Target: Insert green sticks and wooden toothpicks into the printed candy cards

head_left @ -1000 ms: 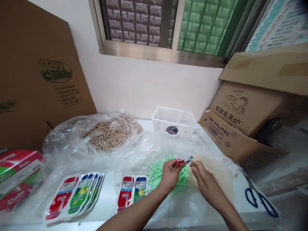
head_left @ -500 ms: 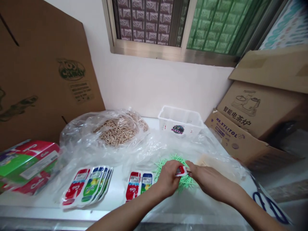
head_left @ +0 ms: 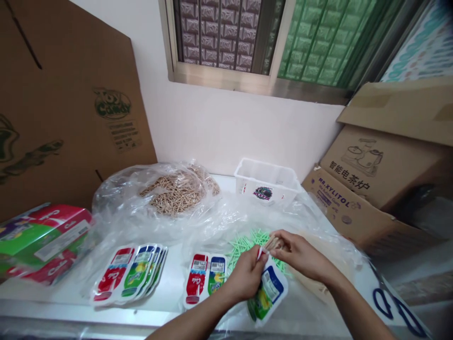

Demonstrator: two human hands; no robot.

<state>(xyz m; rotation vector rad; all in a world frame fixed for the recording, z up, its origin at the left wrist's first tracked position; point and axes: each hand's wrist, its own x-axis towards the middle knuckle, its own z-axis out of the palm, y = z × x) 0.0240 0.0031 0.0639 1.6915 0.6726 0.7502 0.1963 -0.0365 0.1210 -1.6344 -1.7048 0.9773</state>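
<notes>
Left hand (head_left: 249, 273) pinched on pack (head_left: 268, 290), right hand (head_left: 300, 252) curled round tan sticks (head_left: 276, 242), both over green sticks (head_left: 244, 243); bagged sticks (head_left: 173, 196) and tub (head_left: 265, 182) behind, scissors (head_left: 396, 302) right

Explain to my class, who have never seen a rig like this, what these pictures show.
There is no robot: a person works bare-handed, and every picture comes from one camera on their head, looking forward and down. On the white table lie colourful flat packs, loose green sticks and brown sticks in clear plastic, with a white basket behind. The left hand holds a blue-and-green pouch; the right hand pinches a few pale sticks at its top.
</notes>
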